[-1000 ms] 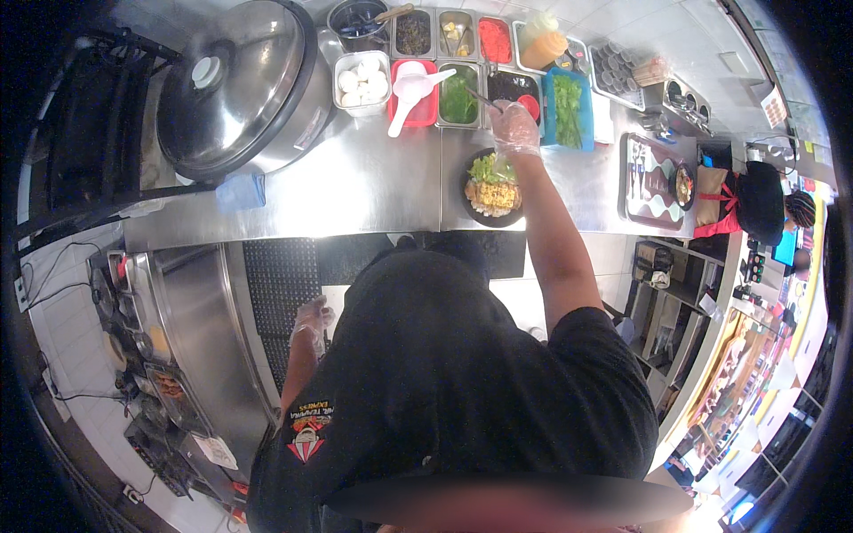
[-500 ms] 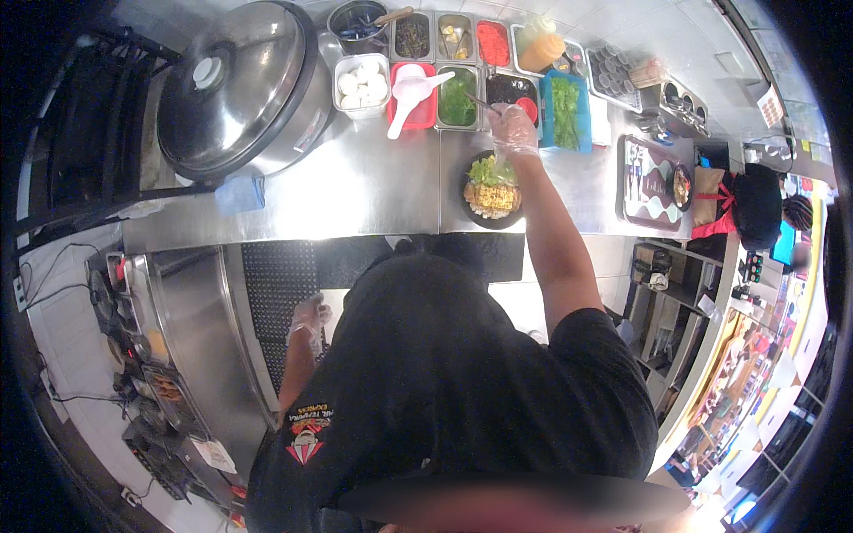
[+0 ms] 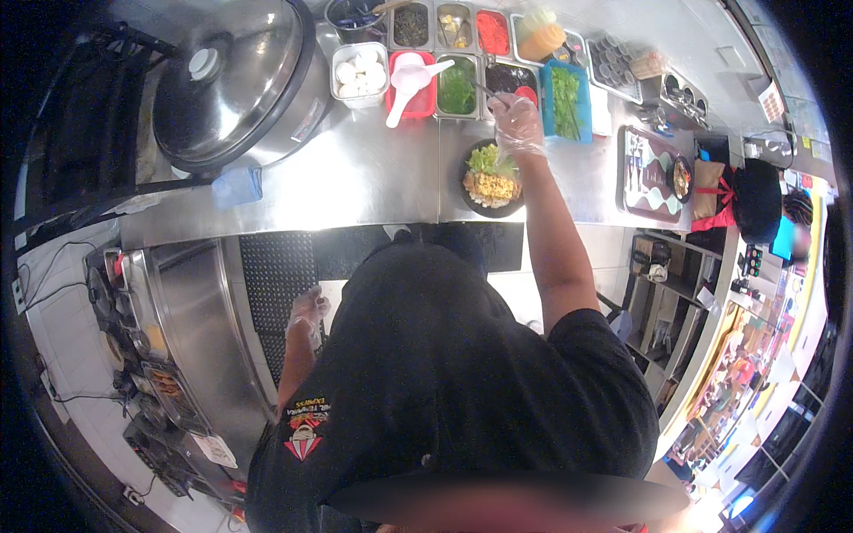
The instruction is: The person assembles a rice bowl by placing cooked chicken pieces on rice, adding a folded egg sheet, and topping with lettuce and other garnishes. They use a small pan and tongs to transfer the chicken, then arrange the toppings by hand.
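My right hand (image 3: pixel 518 124), in a clear plastic glove, reaches over the counter to the pan of dark food (image 3: pixel 510 77). Its fingers are closed on a thin utensil (image 3: pixel 485 90), whose working end I cannot make out. Just below this hand sits a dark round bowl (image 3: pixel 485 211) with green lettuce (image 3: pixel 484 161) and a yellow-topped food (image 3: pixel 493 187) in it. My left hand (image 3: pixel 308 317), also gloved, hangs low beside my body, away from the counter. Its fingers are loosely bent and apart, with nothing seen in them.
Food pans line the back, among them green shreds (image 3: pixel 458 89) and red strips (image 3: pixel 491 34). A white ladle (image 3: pixel 410 85) lies over a red container. Leafy greens fill a blue bin (image 3: pixel 581 127). A large steel cooker (image 3: pixel 240 98) stands left, a tray (image 3: pixel 626 200) right.
The whole view has shifted slightly. My right hand stays by the dark food pan, with the utensil at a slightly different angle. My left hand stays low at my side.
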Motion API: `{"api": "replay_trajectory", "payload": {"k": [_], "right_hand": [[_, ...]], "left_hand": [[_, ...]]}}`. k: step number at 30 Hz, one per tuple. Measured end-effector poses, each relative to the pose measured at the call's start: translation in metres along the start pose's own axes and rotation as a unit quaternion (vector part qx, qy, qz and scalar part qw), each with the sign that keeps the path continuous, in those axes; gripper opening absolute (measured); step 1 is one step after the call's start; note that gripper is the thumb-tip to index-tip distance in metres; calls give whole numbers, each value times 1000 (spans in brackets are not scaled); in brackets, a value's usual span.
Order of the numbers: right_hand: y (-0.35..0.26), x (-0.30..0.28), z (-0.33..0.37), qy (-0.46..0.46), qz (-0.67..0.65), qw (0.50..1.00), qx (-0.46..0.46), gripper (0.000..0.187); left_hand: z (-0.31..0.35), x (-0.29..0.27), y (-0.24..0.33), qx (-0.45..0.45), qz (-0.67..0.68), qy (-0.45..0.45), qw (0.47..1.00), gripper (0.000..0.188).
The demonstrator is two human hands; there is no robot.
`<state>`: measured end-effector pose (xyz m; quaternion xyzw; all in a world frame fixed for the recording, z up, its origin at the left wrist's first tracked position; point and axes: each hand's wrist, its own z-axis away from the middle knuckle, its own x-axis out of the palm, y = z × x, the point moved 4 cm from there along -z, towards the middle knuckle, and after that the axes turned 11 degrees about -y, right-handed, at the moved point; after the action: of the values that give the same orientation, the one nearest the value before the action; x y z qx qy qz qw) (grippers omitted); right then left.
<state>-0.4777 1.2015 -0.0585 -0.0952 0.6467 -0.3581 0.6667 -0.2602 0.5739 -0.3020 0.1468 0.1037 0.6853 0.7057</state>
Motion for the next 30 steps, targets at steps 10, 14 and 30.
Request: {"api": "replay_trajectory", "payload": {"k": [10,14,30], "right_hand": [[40,-23,140,-65,-6,992,110,35],[58,-8,176,-37,-43,984,167,39],[71,8,197,-115,-3,957,268,39]], "left_hand": [[20,17,23,50,-236,-43,970,47],[12,23,35,43,-255,-49,965,36],[-4,39,79,23,-126,-33,991,33]]}}
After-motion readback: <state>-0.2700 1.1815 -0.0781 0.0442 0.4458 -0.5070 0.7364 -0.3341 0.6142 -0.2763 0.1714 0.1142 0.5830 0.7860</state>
